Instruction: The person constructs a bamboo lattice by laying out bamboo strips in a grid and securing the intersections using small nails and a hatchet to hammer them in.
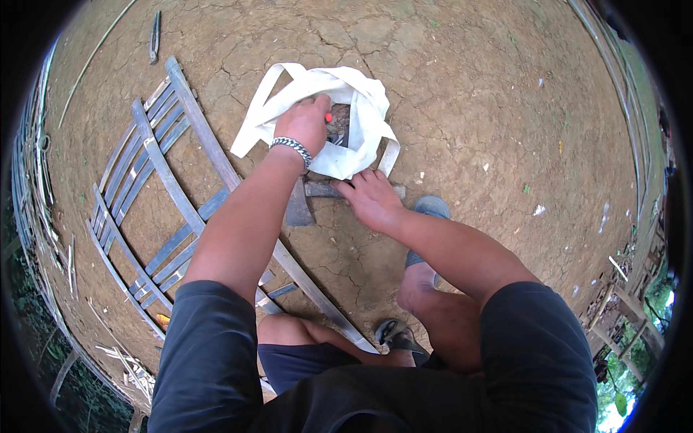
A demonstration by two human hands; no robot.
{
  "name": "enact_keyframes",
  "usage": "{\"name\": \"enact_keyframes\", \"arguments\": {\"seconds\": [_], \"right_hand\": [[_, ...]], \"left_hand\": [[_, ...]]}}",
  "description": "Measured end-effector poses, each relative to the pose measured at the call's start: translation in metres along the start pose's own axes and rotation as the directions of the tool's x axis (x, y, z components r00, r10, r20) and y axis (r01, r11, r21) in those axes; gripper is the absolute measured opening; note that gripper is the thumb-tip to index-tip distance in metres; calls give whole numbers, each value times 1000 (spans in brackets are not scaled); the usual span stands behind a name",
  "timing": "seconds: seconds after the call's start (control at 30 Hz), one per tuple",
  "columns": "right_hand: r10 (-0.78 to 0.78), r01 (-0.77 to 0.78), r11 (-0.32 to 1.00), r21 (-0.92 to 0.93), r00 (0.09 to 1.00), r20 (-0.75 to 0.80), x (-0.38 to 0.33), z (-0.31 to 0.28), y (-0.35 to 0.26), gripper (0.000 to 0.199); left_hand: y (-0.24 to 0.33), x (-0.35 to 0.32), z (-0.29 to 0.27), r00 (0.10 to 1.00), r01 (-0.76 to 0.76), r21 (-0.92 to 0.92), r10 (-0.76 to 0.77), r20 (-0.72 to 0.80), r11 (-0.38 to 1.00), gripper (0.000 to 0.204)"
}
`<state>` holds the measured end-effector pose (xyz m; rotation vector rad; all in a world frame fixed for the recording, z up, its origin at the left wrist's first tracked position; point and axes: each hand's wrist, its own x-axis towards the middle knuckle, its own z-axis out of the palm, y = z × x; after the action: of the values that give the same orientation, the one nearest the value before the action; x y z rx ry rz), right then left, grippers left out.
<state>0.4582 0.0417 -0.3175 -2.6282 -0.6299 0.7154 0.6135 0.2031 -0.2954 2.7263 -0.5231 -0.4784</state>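
- Your left hand (307, 124) sits at the mouth of the white cloth tote bag (364, 101), knuckles up, fingers curled down into the opening. Whether they are closed on anything inside cannot be told; a small orange-red item (329, 117) shows just beside the fingertips.
- Your right hand (369, 196) lies just below the bag's near edge, fingers spread narrow and pressed flat, touching the bag's hem and the grey wooden block (317, 190) under it. It grips nothing visibly.
- The bag's contents lie directly beneath the left fingers, toward the far side of the right fingers. The left hand is the nearer one to them.
- The bag mouth's long axis runs roughly left to right across your view; its handle straps (263, 108) trail off to the left of the left hand.
- Dark metal objects (338, 137) show inside the opening, too shadowed to identify.
- The surface is dry, cracked bare earth (469, 86).
- A frame of split bamboo slats (155, 187) lies flat to the left of your left forearm, one long slat passing under it.
- A pair of pliers (154, 36) lies well apart, far left.
- Your sandalled foot (429, 209) rests just right of the right wrist.
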Motion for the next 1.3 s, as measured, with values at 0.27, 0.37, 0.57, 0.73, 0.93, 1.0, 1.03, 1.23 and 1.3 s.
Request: {"name": "enact_keyframes", "arguments": {"seconds": [0.27,0.37,0.57,0.73,0.93,1.0,1.03,1.23,1.3], "right_hand": [[0,0,999,-41,1000,-9,1,3,0,53],[0,0,999,-40,1000,-5,0,4,1,54],[-17,15,999,-42,999,-51,0,5,1,49],[-19,17,999,-44,999,-48,1,6,2,49],[-13,13,1000,-11,1000,-20,1,3,1,49],[-18,18,1000,-10,999,-27,1,3,0,48],[-18,17,1000,-18,999,-30,0,2,1,47],[-14,14,1000,-15,1000,-6,0,0,1,49],[-8,8,1000,-9,1000,6,-1,-1,1,50]], "left_hand": [[-2,-7,33,963,-133,137,160,-216,982,12],[-2,-3,40,943,-144,201,196,-269,969,9],[11,4,34,983,-92,207,122,-135,974,12],[25,10,33,1000,-1,306,8,-19,952,20],[13,5,38,997,-47,219,57,-43,975,19],[5,1,40,992,-48,105,59,-109,993,15],[5,-1,38,990,-41,33,45,-132,999,13],[5,-5,24,992,15,-302,-51,-114,953,7],[6,-6,24,991,26,-407,-77,-109,913,9]]}}
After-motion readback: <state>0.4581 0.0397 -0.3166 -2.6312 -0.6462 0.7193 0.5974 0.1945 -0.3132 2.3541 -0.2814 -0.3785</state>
